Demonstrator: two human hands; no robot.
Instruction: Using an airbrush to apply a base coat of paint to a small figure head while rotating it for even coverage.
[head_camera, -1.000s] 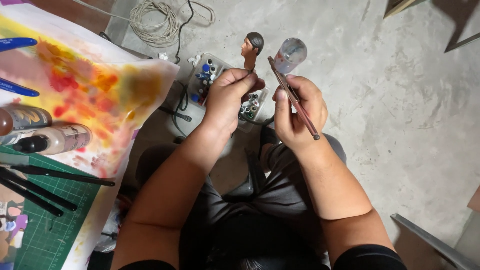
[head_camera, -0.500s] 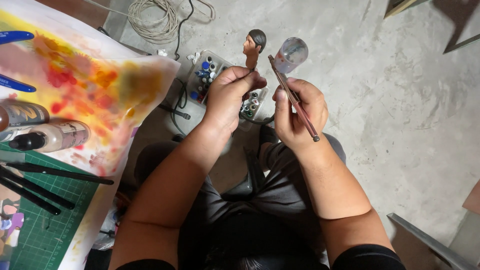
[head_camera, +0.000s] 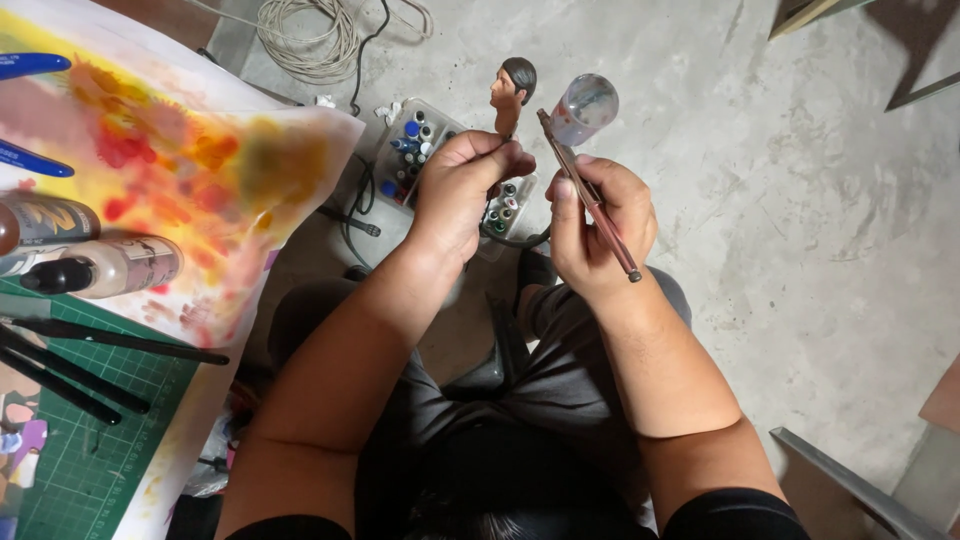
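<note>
A grey concrete floor (head_camera: 760, 200) fills the right and top, with open room to the right of the hands. At left, a paint-stained sheet (head_camera: 170, 170) overhangs the table edge, partly covering a green cutting mat (head_camera: 110, 440) with black brushes (head_camera: 110, 340). Two labelled bottles (head_camera: 100, 268) lie on their sides on the sheet. A clear tray of small paint pots (head_camera: 410, 155) sits on the floor beyond the hands, near a coiled cable (head_camera: 310, 40). The left hand (head_camera: 455, 195) pinches the peg of a small figure head (head_camera: 512, 88), held upright. Just beside it, the right hand (head_camera: 595, 235) grasps a brown airbrush (head_camera: 590, 200) with a clear cup (head_camera: 585, 105).
</note>
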